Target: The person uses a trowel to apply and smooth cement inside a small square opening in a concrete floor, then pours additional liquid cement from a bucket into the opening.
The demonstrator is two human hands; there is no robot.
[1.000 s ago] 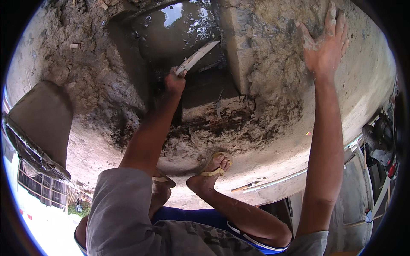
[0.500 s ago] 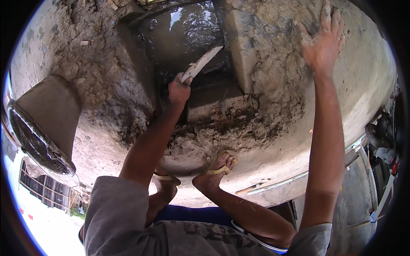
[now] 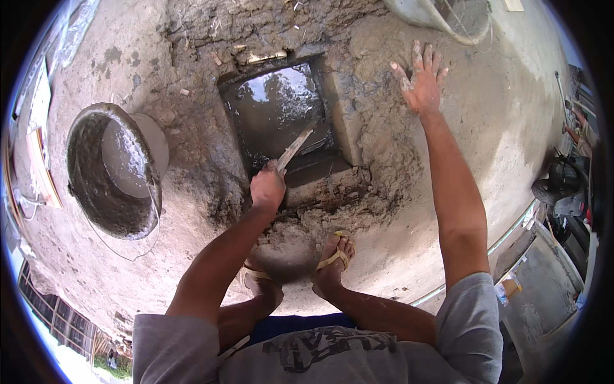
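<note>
In the head view, the left hand is closed in a fist around the handle of a trowel, its grip clamped on the tool. The trowel's narrow, mortar-smeared blade slants up and to the right from the fist, its tip reaching over the near edge of a square pit sunk in the concrete floor. The pit holds dark water that mirrors the sky, and its rim is built up with wet grey mortar; a raised mortar edge runs along its right side, and a lower ledge lies at its near side, just beside the fist.

The right hand is stretched out with the arm straight, fingers spread wide and smeared with mortar, its grip apart and holding nothing; it appears to lie flat against the floor, well to the right of the pit.

A round metal bucket, crusted grey inside, stands left of the pit, well apart from the left hand. Another grey tub shows at the far edge of the floor. Near the lower middle the person's feet in yellow-strapped sandals rest on the floor beside a heap of mortar
</note>
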